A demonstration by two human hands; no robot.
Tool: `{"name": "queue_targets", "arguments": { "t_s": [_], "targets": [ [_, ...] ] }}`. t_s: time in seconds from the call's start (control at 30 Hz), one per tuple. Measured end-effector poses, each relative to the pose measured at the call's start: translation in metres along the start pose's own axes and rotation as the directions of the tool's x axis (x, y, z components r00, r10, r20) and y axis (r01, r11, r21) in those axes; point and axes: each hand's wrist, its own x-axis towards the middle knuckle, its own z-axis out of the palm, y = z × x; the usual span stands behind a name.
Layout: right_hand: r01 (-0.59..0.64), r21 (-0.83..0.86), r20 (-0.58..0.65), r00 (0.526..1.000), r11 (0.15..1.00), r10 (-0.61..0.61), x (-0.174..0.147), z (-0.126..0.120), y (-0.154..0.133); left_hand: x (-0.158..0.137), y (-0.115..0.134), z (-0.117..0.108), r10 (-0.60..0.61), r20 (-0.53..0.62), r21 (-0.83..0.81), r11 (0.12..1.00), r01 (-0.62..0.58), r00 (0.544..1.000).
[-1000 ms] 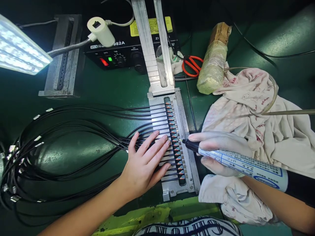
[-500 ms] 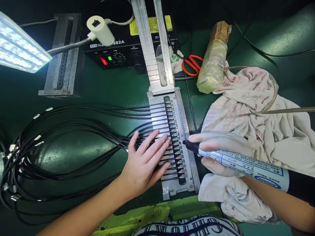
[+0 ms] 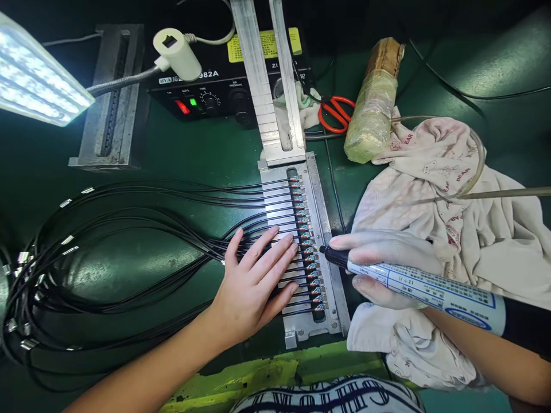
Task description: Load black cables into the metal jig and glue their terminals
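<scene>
My bare left hand (image 3: 256, 281) lies with fingers spread over black cables (image 3: 181, 199) in a slotted metal fixture (image 3: 275, 192). The cables' stripped ends, with small connectors (image 3: 312, 267), line up in a column along the fixture. In a thin white glove, my right hand (image 3: 387, 252) grips a white-and-blue dispensing syringe (image 3: 430, 292) with printed labels and a black front end. Its thin pale tip points left at the connectors near the middle of the row; whether it touches one is unclear.
A bright lamp (image 3: 38, 69) hangs at upper left beside another metal fixture (image 3: 109, 97). Behind stand a black control box (image 3: 198, 106) and the raised metal arms (image 3: 258, 86). Red-handled scissors (image 3: 338, 115), a wrapped roll (image 3: 372, 109) and a crumpled cloth (image 3: 430, 178) lie right.
The syringe's pale tip now shows more clearly, close to the connectors. The lamp and looped cables appear shifted very slightly to the right. Both hands stay almost in place.
</scene>
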Motion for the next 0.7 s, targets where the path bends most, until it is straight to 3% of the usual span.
{"name": "queue_targets", "arguments": {
  "t_s": [0.57,0.7],
  "targets": [
    [0.022,0.009,0.005,1.0,1.0,-0.022,0.0018,-0.0025,-0.0023,-0.001,0.0002,-0.0005,-0.004,0.001,-0.003,1.0,0.004,1.0],
    [0.019,0.027,-0.043,0.999,0.999,-0.018,-0.0008,-0.0067,-0.0071,-0.002,0.0011,-0.0008,0.01,-0.003,0.01,1.0,-0.01,1.0]
  ]
}}
